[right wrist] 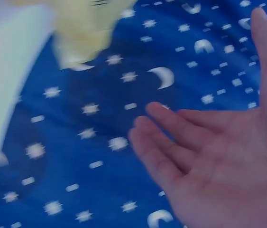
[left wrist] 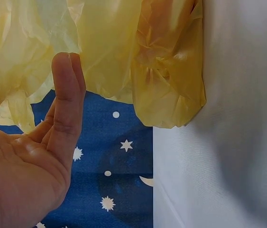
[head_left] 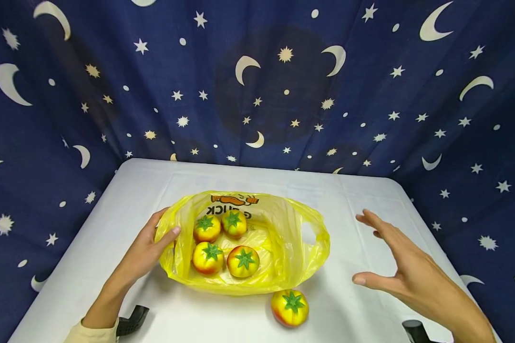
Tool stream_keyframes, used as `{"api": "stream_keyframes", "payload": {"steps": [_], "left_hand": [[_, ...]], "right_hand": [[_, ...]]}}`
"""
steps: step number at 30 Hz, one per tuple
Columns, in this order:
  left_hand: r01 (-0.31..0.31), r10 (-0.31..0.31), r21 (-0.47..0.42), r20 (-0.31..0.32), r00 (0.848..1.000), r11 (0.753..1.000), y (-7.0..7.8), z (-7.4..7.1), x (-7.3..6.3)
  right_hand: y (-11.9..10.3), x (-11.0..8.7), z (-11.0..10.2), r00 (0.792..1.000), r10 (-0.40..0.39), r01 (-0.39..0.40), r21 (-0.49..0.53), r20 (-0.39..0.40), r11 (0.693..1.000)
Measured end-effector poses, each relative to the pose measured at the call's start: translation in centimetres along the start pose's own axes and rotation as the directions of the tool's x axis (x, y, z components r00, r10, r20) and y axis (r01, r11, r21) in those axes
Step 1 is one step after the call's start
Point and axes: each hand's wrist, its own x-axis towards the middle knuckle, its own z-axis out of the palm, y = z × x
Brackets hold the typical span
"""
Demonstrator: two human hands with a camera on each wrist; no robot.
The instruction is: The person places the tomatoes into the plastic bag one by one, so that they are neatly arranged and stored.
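Note:
A yellow plastic bag (head_left: pixel 292 257) stands with its mouth wide, facing up. My left hand (head_left: pixel 148 245) holds its left rim, thumb over the inside edge and fingers behind the outer side; the left wrist view shows those fingers (left wrist: pixel 67 95) extended along the plastic. Several yellow-red toy tomatoes (head_left: pixel 243 261) with green star-shaped tops lie inside, toward the left. One more toy tomato (head_left: pixel 290 307) sits on the table just in front of the bag. To the right, my right hand (head_left: pixel 412 267) is raised with fingers spread and nothing in it.
A white cloth covers the table (head_left: pixel 352 205). Dark blue curtains (head_left: pixel 283 119) with moons and stars enclose it at the back and both sides. The bag's right handle loop (head_left: pixel 324 240) stands out toward the right hand. Black wrist mounts (head_left: pixel 133 320) show beneath both wrists.

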Motion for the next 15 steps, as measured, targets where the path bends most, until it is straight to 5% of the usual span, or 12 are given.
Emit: {"api": "stream_keyframes", "payload": {"steps": [3,8,12,14,15], "left_hand": [[-0.002,0.002,0.007,-0.006,1.0,1.0,-0.1,0.0,-0.1],[-0.011,0.01,-0.013,-0.005,1.0,1.0,-0.1,-0.1,0.0],[-0.007,0.007,-0.035,-0.002,1.0,0.999,-0.3,0.0,0.0],[-0.004,0.004,-0.053,0.005,1.0,0.999,-0.4,0.1,0.0],[-0.003,0.003,-0.059,0.007,1.0,0.998,-0.4,0.1,0.0]], "right_hand": [[2.2,-1.8,2.2,0.991,0.084,-0.085,0.007,0.1,0.996],[3.3,-4.3,7.5,0.969,0.098,-0.114,0.056,0.225,0.992],[3.0,-6.0,12.9,0.993,0.003,-0.022,0.154,0.118,0.988],[2.9,-6.6,15.8,0.997,-0.079,0.082,0.219,-0.02,0.972],[3.0,-6.9,17.2,0.983,-0.149,0.171,0.23,-0.111,0.958]]}}
